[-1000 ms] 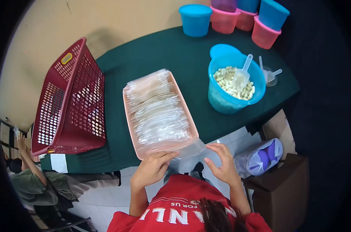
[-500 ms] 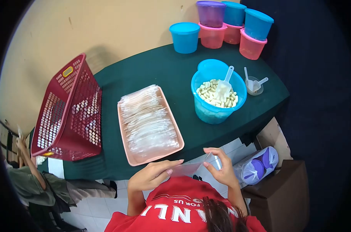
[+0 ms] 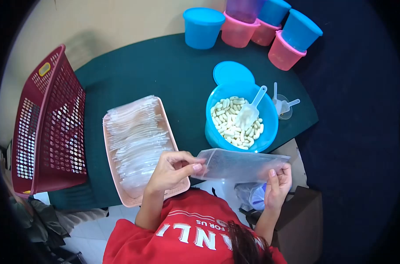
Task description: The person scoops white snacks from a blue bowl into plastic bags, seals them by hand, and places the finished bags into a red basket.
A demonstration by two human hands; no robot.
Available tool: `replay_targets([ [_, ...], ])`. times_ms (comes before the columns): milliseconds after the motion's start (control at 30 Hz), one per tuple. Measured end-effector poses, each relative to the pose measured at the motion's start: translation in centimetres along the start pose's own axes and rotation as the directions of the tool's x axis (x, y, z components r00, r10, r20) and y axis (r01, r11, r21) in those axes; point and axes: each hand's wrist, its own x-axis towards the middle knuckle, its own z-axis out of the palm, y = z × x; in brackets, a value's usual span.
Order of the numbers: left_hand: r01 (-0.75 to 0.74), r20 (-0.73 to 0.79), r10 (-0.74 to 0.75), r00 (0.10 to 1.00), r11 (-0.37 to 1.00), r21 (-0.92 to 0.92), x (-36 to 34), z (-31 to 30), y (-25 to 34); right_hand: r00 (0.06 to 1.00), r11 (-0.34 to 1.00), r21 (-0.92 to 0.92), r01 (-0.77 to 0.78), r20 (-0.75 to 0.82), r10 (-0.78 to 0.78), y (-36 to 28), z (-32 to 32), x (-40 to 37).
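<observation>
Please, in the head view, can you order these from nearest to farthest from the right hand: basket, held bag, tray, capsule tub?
From the right hand:
1. Held bag: in its fingers.
2. Capsule tub: ahead, slightly left.
3. Tray: left, beyond the left hand.
4. Basket: far left.

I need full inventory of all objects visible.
Bag: 1, clear, between hands
Tray: 1, pink, on table
Stacked bags: many, clear, in tray
Open tub: 1, blue, on table
Pieces: many, pale, in open tub
Scoop: 1, white, on pieces
Lid: 1, blue, behind open tub
Cup: 1, clear, right
Small scoops: 2, white, in cup
Lidded tubs: 3 blue, 3 pink, 1 purple, far edge
Basket: 1, maroon, left
Table: 1, green, centre
Sack: 1, clear, below table
Box: 1, brown, lower right
Other person: 1, green clothes, lower left
Shirt: 1, red, bottom
Left hand: 1, on bag
Right hand: 1, on bag
</observation>
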Motion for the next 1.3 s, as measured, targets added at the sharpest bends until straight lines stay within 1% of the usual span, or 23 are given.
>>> replay_targets([
  [33, 0.011, -0.011, -0.011, 1.0, 1.0, -0.017, 0.3, -0.1, -0.5, 0.998, 0.999, -0.019, 0.042, -0.047, -0.043, -0.1, 0.5, 0.6],
  [67, -0.146, -0.065, 0.141, 0.988, 0.987, -0.067, 0.6, -0.3, -0.8, 0.98, 0.986, -0.1, 0.135, -0.131, -0.147, 0.0, 1.6, 1.1],
  [100, -0.3, -0.126, 0.287, 0.95, 0.949, -0.102, 0.9, -0.3, -1.0, 0.983, 0.987, -0.107, 0.123, -0.125, -0.136, -0.4, 2.0, 1.7],
  [133, -0.383, -0.304, 0.327, 0.895, 0.912, -0.145, 1.2, 0.8, -0.2, 0.93, 0.913, -0.288, 0.288, -0.145, -0.339, -0.8, 2.4, 2.1],
  [167, -0.379, -0.312, 0.323, 0.894, 0.915, -0.14, 1.6, 1.1, -0.3, 0.839, 0.783, -0.456, 0.423, -0.129, -0.528, -1.3, 2.9, 2.4],
  [233, -0.618, -0.508, 0.557, 0.657, 0.784, 0.06, 2.0, 1.5, -0.4, 0.849, 0.781, -0.347, 0.519, 0.103, -0.518, -2.2, 4.5, 2.2],
  [267, -0.608, -0.553, 0.57, 0.607, 0.781, 0.138, 2.1, 1.9, -0.6, 0.846, 0.809, -0.262, 0.526, 0.263, -0.464, -2.6, 5.4, 2.0],
  [300, -0.609, -0.547, 0.576, 0.607, 0.78, 0.146, 1.9, 2.1, -0.7, 0.816, 0.798, -0.311, 0.517, 0.461, -0.349, -2.7, 5.8, 1.8],
  [367, -0.556, -0.243, 0.584, 0.774, 0.811, 0.181, 1.8, 2.5, -0.3, 0.646, 0.725, -0.278, 0.63, 0.706, -0.291, -2.9, 8.8, 3.1],
  [467, -0.361, 0.013, 0.361, 0.932, 0.932, 0.026, 1.6, 2.5, 0.9, 0.571, 0.866, -0.142, 0.48, 0.8, -0.186, -1.0, 10.1, 4.4],
  [500, -0.368, -0.014, 0.368, 0.93, 0.93, 0.03, 1.3, 2.1, 0.9, 0.511, 0.902, -0.103, 0.419, 0.848, -0.141, -0.8, 10.3, 4.8],
  [567, -0.304, 0.165, 0.286, 0.944, 0.947, 0.099, 0.5, 1.3, 0.8, 0.43, 0.931, -0.096, 0.351, 0.9, -0.069, -0.5, 10.1, 5.4],
  [700, -0.228, 0.049, 0.223, 0.974, 0.955, 0.188, 0.1, 1.5, 0.7, 0.283, 0.974, -0.099, 0.202, 0.958, 0.039, 0.4, 10.2, 6.8],
  [767, -0.254, 0.011, 0.257, 0.966, 0.944, 0.21, 0.3, 1.7, 0.8, 0.211, 0.975, -0.057, 0.216, 0.977, 0.01, 0.4, 10.0, 8.0],
  [833, -0.377, 0.069, 0.371, 0.926, 0.92, 0.111, 0.5, 2.1, 0.2, 0.288, 0.938, -0.001, 0.347, 0.952, -0.105, 0.1, 9.1, 9.3],
  [867, -0.439, 0.125, 0.445, 0.887, 0.895, -0.075, 0.3, 2.4, 0.1, 0.504, 0.904, -0.121, 0.41, 0.856, -0.115, 0.7, 8.1, 9.9],
  [900, -0.491, 0.04, 0.49, 0.871, 0.862, 0.123, 0.1, 3.3, 0.7, 0.599, 0.912, -0.19, 0.363, 0.798, -0.071, 1.1, 7.0, 11.7],
  [967, -0.479, -0.169, 0.511, 0.843, 0.856, 0.196, 0.0, 5.1, 1.1, 0.597, 0.915, -0.132, 0.381, 0.791, -0.134, 0.9, 5.4, 13.7],
  [1000, -0.483, -0.17, 0.518, 0.838, 0.85, 0.21, 0.6, 5.7, 1.2, 0.591, 0.917, -0.117, 0.382, 0.794, -0.145, 0.7, 5.1, 13.9],
  [1067, -0.366, -0.212, 0.577, 0.788, 0.718, 0.592, 1.9, 7.1, 1.2, 0.66, 0.977, 0.014, 0.215, 0.735, -0.155, 0.5, 4.7, 13.7],
  [1100, -0.354, -0.198, 0.59, 0.783, 0.685, 0.637, 3.0, 8.0, 1.0, 0.658, 0.977, 0.024, 0.212, 0.736, -0.161, 0.4, 4.3, 13.9],
  [1233, -0.257, -0.26, 0.586, 0.767, 0.652, 0.713, 6.8, 11.3, -0.9, 0.605, 0.973, 0.012, 0.232, 0.782, -0.154, 0.3, 2.6, 14.9],
  [1300, -0.213, -0.279, 0.569, 0.774, 0.649, 0.731, 7.7, 12.2, -1.8, 0.438, 0.924, 0.05, 0.38, 0.87, -0.227, -0.3, 1.8, 15.6],
])
